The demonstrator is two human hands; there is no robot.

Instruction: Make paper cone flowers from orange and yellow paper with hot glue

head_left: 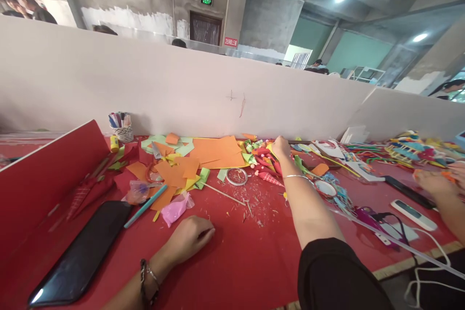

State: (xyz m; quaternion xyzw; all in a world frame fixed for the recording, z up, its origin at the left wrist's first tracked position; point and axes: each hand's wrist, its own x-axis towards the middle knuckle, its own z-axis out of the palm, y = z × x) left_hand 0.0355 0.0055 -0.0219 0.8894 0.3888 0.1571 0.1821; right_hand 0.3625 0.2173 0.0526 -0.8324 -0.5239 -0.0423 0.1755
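Note:
My left hand (189, 236) rests on the red tabletop (236, 261) with its fingers curled in, and nothing shows in it. A pink plastic bag (177, 208) lies just beyond it. Stretched to the back of the table, my right hand (281, 148) is closed over a pile of red and yellow paper cones (268, 177). Its fingertips and anything they grip are hidden; a yellow piece shows beside it. Left of the cones lie orange paper sheets (221, 151) and a roll of clear tape (237, 177). A thin wooden stick (224, 193) lies among scraps.
A dark phone-like slab (82, 252), a teal pen (146, 206) and a pen cup (122, 128) are at left. A pale partition (203, 92) runs behind. At right, a co-worker's hand (434, 185) is near a white power strip (413, 215) with cables.

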